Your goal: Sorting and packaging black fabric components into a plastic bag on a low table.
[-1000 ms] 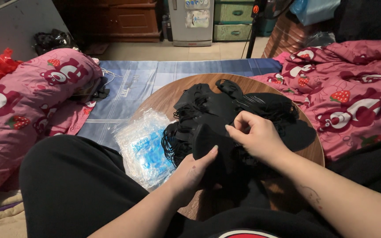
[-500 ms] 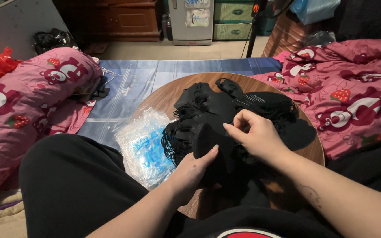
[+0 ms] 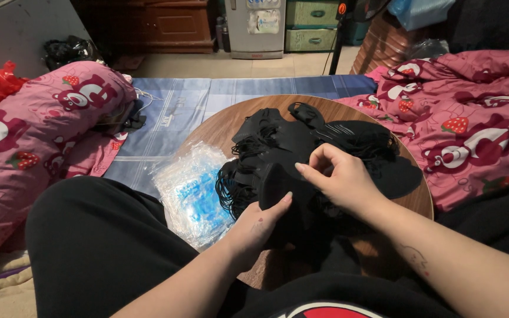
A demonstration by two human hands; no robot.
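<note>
Seated among pink bedding printed with bears and strawberries [image 3: 60, 112], over a blue checked floor mat [image 3: 178, 112]. In front, a round brown wooden table [image 3: 231, 121], heaped with a pile of black fabric face masks with thin ear loops [image 3: 325, 141]. At its left edge, a stack of clear plastic bags with blue print [image 3: 192, 197]. Left hand [image 3: 254, 227] reaching up from below, palm under one black mask piece [image 3: 281, 182], thumb pressed on its edge. Right hand [image 3: 340, 179] bent at the wrist above, thumb and forefinger pinching the same piece.
</note>
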